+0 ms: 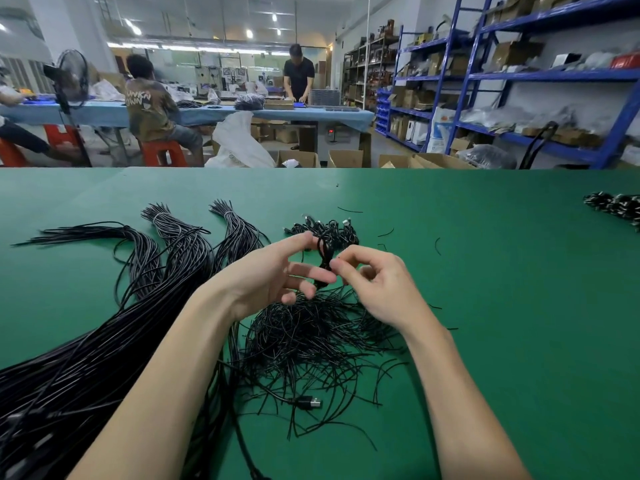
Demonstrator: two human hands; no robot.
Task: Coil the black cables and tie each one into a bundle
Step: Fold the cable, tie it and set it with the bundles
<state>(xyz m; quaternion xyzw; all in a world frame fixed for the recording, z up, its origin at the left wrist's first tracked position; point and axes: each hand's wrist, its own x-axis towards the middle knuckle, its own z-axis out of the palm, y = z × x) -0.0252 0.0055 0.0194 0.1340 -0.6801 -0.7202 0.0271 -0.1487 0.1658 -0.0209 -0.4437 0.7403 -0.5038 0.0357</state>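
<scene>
A small coiled cable (323, 259) is held upright between the two hands, above the green table (502, 306). It is gripped by the left hand (273, 275) with thumb and curled fingers, while a thin tie at its middle is pinched by the right hand (374, 282). Below them a heap of ties (311, 341) is seen, finished bundles (325, 230) just behind, long cables (104, 341) at the left.

Ceiling lights (249, 33) are glowing over a workshop, where blue shelving (540, 77) is running along the right wall, holding cardboard boxes. A long blue-covered table (242, 114) is stretching across the back, with a black fan (71, 79) standing at left and open cartons (346, 158) sitting on the floor.
</scene>
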